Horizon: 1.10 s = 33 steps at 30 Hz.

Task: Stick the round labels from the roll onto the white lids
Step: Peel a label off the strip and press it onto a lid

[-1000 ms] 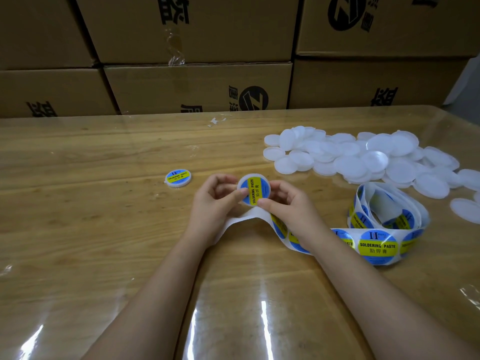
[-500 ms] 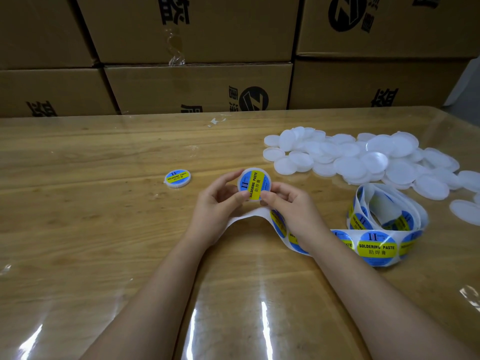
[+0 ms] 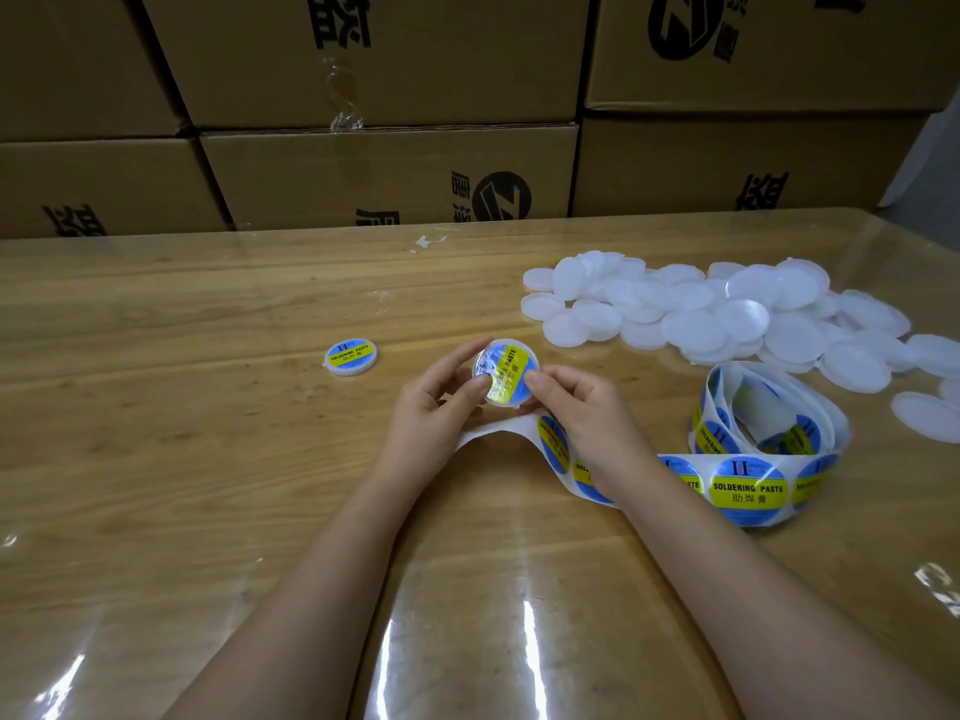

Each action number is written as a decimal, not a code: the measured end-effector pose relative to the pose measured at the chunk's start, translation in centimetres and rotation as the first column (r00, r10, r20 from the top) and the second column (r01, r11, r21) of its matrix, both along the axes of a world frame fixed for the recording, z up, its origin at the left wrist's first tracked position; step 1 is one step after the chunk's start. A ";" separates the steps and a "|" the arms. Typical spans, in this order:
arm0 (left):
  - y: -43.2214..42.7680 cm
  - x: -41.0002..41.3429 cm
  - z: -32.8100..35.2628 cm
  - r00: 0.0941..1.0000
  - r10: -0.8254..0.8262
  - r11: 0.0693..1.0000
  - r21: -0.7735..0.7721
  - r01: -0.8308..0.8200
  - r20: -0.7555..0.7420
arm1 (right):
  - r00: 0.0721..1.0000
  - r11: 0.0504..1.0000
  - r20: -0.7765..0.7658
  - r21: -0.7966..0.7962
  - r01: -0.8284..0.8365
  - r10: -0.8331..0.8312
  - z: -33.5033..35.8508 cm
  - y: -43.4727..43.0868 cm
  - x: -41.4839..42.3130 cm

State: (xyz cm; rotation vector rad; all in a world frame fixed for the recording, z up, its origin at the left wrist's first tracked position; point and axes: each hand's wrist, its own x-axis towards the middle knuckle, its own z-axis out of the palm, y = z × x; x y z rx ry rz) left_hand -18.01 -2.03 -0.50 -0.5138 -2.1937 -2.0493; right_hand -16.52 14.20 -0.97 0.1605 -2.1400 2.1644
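Blue-and-yellow labels, plain white lids, brown boxes printed black.

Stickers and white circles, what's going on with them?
A person is sticking labels on lids. The left hand and right hand hold one lid between them, thumbs on its blue and yellow label. One finished lid lies on the table to the left. A pile of bare lids sits on the right, with the roll in front of it, its strip trailing under the hands.
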 end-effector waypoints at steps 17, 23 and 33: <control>0.0 -0.4 -0.5 0.995 0.057 0.995 0.073 -0.062 0.080 | 0.998 0.998 0.037 0.012 -0.054 0.053 -0.2 0.1 0.0; -0.1 -0.4 -0.6 0.996 0.074 0.993 0.087 -0.078 0.043 | 0.998 0.998 0.036 -0.037 -0.052 0.054 -0.3 0.0 -0.1; 0.0 -0.3 -0.4 0.998 0.065 0.995 0.070 -0.066 0.010 | 0.999 1.000 0.041 -0.023 -0.003 0.004 -0.4 0.0 -0.3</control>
